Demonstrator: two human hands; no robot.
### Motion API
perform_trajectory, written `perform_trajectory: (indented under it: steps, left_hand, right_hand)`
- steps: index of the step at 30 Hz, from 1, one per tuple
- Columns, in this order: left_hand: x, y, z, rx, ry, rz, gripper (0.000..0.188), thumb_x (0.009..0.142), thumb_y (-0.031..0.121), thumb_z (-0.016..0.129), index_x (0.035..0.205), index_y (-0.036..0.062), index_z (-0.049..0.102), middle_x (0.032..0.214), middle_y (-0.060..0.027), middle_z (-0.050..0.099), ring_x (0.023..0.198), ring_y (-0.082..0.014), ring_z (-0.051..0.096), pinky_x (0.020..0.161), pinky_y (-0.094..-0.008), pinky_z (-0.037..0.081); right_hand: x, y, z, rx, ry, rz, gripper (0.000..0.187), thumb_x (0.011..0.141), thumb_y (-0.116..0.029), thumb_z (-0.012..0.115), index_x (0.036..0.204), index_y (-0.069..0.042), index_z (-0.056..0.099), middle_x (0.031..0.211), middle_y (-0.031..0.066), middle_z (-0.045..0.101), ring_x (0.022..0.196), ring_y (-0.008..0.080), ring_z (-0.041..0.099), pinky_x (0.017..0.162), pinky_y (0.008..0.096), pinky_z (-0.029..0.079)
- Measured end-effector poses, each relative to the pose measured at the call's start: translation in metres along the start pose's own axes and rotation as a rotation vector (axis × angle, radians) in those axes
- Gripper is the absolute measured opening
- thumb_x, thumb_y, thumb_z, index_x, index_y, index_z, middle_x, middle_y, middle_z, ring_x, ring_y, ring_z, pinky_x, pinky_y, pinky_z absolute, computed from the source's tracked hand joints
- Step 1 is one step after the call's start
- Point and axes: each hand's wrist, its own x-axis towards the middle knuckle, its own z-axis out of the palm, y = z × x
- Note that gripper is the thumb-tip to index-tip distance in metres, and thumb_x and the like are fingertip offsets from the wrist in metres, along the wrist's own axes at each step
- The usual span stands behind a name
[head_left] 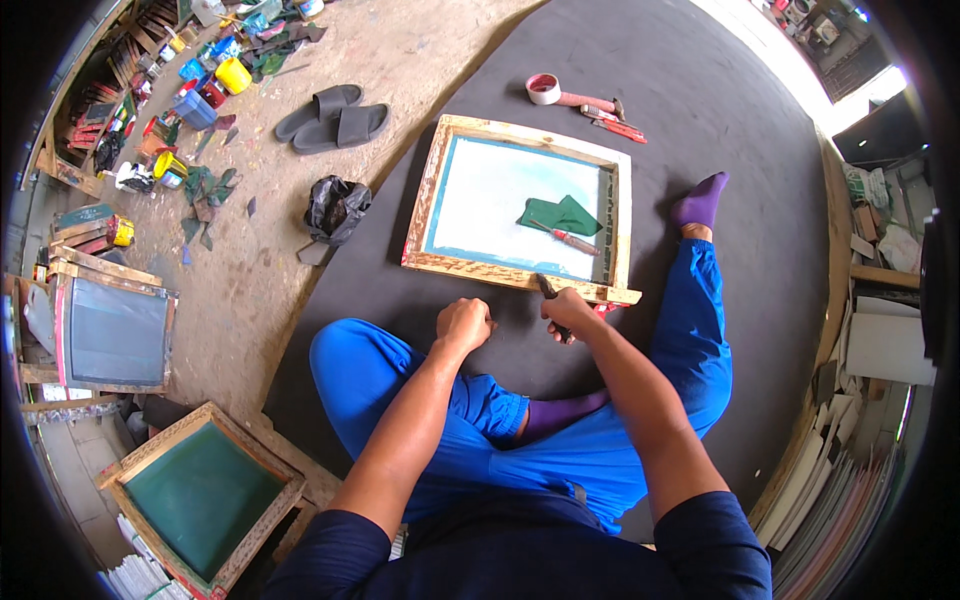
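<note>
A wooden screen frame with white mesh edged in blue lies flat in front of me. My right hand is wrapped around a dark hand tool, perhaps pliers, whose tip meets the frame's near rail toward its right end. Just short of that same rail, my left hand is curled closed; whatever it may hold is hidden. On the mesh rest a dark green scrap of cloth and a red-handled screwdriver-like tool.
Beyond the frame lie a tape roll, a hammer and a red cutter. Left of it sit a black plastic bag and grey slippers. Paint containers crowd the far left; a green screen stands near left.
</note>
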Motion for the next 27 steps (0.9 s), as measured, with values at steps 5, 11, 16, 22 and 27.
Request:
perform_trajectory:
  steps: [5,11,16,22,27]
  left_hand:
    - [0.000,-0.006,0.009,0.049,0.024,0.034,0.017,0.079,0.030,0.081,0.084,0.0137,0.080,0.087,-0.0181,0.075,0.085,-0.0363,0.075,0.076,-0.0462,0.059]
    - [-0.006,-0.002,0.003,0.066,-0.029,0.001,0.022,0.079,0.034,0.082,0.083,0.0128,0.080,0.087,-0.0183,0.075,0.087,-0.0360,0.074,0.077,-0.0460,0.059]
    - [-0.014,-0.002,-0.011,0.013,-0.021,-0.057,0.034,0.084,0.044,0.077,0.082,0.0103,0.079,0.084,-0.0165,0.075,0.080,-0.0337,0.073,0.073,-0.0454,0.057]
    - [-0.003,-0.011,-0.008,-0.838,-0.157,-0.190,0.038,0.098,0.040,0.065,0.102,0.0034,0.075,0.081,-0.0058,0.073,0.050,-0.0075,0.056,0.044,-0.0255,0.039]
    - [0.008,-0.035,0.010,-0.912,-0.143,-0.246,0.028,0.094,0.031,0.072,0.100,0.0039,0.076,0.081,-0.0035,0.072,0.048,-0.0085,0.054,0.043,-0.0257,0.036]
  right_hand:
    - [-0.002,0.010,0.027,0.090,0.194,-0.090,0.021,0.086,-0.015,0.060,0.088,0.006,0.062,0.064,0.0123,0.061,0.041,0.0176,0.057,0.033,0.0356,0.039]
    - [-0.006,0.018,0.051,-0.309,0.533,-0.201,0.042,0.090,-0.031,0.056,0.110,0.003,0.070,0.100,0.0303,0.071,0.101,0.0485,0.068,0.094,0.0531,0.053]
    - [-0.011,0.029,0.062,-0.349,0.468,-0.279,0.039,0.089,-0.029,0.057,0.110,0.001,0.070,0.103,0.0314,0.070,0.100,0.0483,0.068,0.092,0.0541,0.054]
    - [-0.024,0.034,0.096,-0.505,0.231,-0.431,0.034,0.083,-0.024,0.061,0.106,0.000,0.070,0.101,0.0300,0.071,0.099,0.0468,0.069,0.091,0.0543,0.054]
    - [-0.024,0.033,0.096,-0.371,0.031,-0.472,0.041,0.080,-0.027,0.068,0.105,0.004,0.067,0.095,0.0290,0.072,0.097,0.0441,0.070,0.089,0.0505,0.055]
